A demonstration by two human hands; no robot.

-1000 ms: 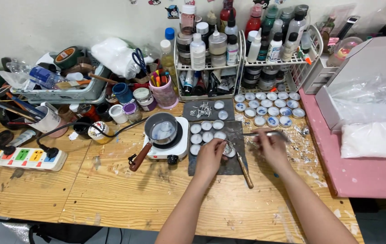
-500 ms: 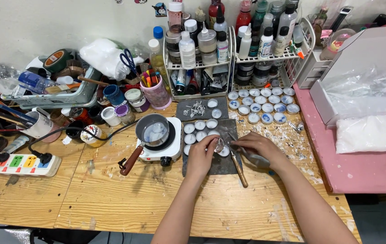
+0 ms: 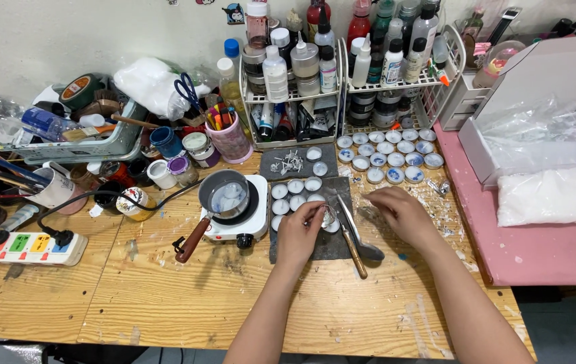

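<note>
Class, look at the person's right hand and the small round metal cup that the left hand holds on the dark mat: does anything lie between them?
Yes. A metal spoon and a wooden-handled tool lie on the dark mat, between the right hand and the small round metal cup in the left hand.

Bare forearms (no sleeves), unadorned hands

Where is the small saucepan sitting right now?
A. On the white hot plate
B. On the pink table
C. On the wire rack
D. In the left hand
A: the saucepan rests on the hot plate, left of the dark mat, with neither hand on it.
</note>
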